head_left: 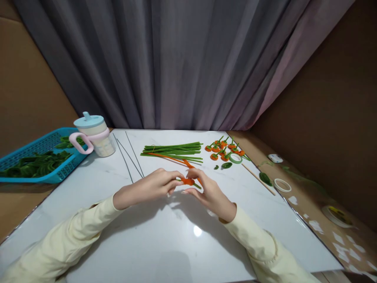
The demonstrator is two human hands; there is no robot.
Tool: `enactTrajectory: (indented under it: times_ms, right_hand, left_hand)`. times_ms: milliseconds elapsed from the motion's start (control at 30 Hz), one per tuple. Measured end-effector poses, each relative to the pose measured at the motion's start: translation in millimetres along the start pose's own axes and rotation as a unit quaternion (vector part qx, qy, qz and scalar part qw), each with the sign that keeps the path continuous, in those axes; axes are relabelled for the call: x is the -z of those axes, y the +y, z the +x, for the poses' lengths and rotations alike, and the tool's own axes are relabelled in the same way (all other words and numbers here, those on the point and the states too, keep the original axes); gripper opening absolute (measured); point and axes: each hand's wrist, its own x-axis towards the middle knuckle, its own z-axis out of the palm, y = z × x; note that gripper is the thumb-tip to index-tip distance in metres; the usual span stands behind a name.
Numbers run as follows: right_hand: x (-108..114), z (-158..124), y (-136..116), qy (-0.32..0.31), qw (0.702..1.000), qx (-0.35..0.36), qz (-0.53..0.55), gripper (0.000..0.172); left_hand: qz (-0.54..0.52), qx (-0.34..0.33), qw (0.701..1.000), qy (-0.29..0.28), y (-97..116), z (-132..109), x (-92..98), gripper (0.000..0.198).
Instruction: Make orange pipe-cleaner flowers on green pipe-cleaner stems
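My left hand (153, 185) and my right hand (207, 192) meet over the middle of the white table (165, 243). Both pinch a small orange pipe-cleaner coil (187, 181) with a green stem sticking out of it. The orange strand trails up from the coil toward a bundle of green pipe cleaners (173, 151) lying further back. To the right of the bundle sit several finished orange flowers (224, 150) on green stems.
A blue basket (35, 159) of green leaves stands at the far left, beside a lidded cup (94, 135) with a pink handle. Thin wires (129, 157) lie by the cup. A green tape roll (235, 158), a wooden stick (259, 179) and a white tape roll (282, 184) are on the right.
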Motion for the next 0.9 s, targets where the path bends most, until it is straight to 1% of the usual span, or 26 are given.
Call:
enactTrajectory:
  times_ms: [33, 100, 167, 233, 300, 367, 467, 533, 600, 667, 733, 833, 900]
  right_hand:
    - [3, 0, 4, 0.008, 1.0, -0.004, -0.028, 0.028]
    - [10, 1, 11, -0.005, 0.997, -0.024, -0.069, 0.019]
    - [14, 0, 15, -0.034, 0.994, -0.042, -0.092, 0.013]
    - [13, -2, 15, -0.041, 0.992, -0.038, -0.113, 0.013]
    - [10, -3, 11, -0.033, 0.99, -0.014, -0.135, 0.013]
    - [5, -3, 5, -0.021, 0.986, 0.018, -0.167, 0.016]
    - [-1, -3, -4, -0.008, 0.966, 0.097, -0.24, 0.022]
    - [-3, -3, -7, -0.004, 0.945, 0.164, -0.284, 0.024]
    - [-4, -3, -8, 0.002, 0.928, 0.214, -0.306, 0.026]
    - [-4, -3, -7, 0.006, 0.922, 0.232, -0.311, 0.027]
    - [-4, -4, -6, 0.007, 0.92, 0.235, -0.314, 0.026]
    - [-5, -4, -5, 0.009, 0.919, 0.238, -0.314, 0.025]
    - [-7, -5, -5, 0.008, 0.921, 0.235, -0.312, 0.025]
  left_hand:
    - [-0.008, -0.005, 1.0, 0.013, -1, 1, 0.7, 0.024]
    - [-0.021, -0.014, 0.999, 0.025, -1, 2, 3.0, 0.026]
    - [-0.033, -0.009, 0.999, 0.001, -2, 1, 5.5, 0.027]
    - [-0.027, -0.007, 0.999, -0.018, -3, 1, 7.5, 0.027]
    - [-0.013, -0.006, 1.0, -0.017, -5, 1, 8.7, 0.032]
    - [-0.028, 0.013, 0.999, -0.025, -7, 4, 8.3, 0.038]
    - [-0.125, 0.061, 0.987, -0.081, -11, 11, 3.1, 0.044]
    - [-0.191, 0.068, 0.973, -0.108, -13, 15, -2.3, 0.044]
    - [-0.239, 0.067, 0.959, -0.135, -13, 17, -6.8, 0.042]
    - [-0.275, 0.077, 0.945, -0.157, -12, 17, -9.1, 0.042]
    - [-0.292, 0.095, 0.939, -0.157, -10, 15, -9.9, 0.043]
    - [-0.271, 0.11, 0.946, -0.141, -9, 13, -12.4, 0.044]
    - [-0.254, 0.099, 0.952, -0.139, -10, 13, -16.7, 0.048]
